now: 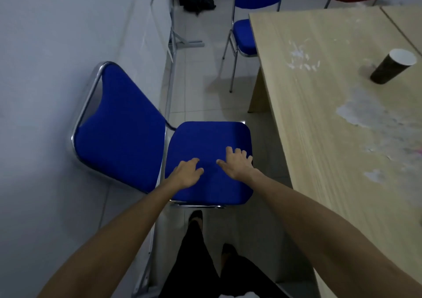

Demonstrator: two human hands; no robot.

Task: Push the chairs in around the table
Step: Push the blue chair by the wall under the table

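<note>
- Left hand (pixel 186 174) and right hand (pixel 237 163): fingers spread apart, hands over the near part of the blue chair's seat (pixel 209 160); contact unclear.
- Blue chair: just left of the surface (pixel 338 119), backrest toward the left wall.
- Second blue chair (pixel 245 36): at the far end.
- Paper cup (pixel 391 69): upright on the surface.

Both hands reach over the near blue chair (pixel 205 142): left grip (pixel 186 174) and right grip (pixel 236 164) spread open above its seat, the counter (pixel 331 115) just right of the right grip.

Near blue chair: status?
Both hands, left hand and right hand, open over near blue chair seat. Chair out from table. Path clear.
</note>
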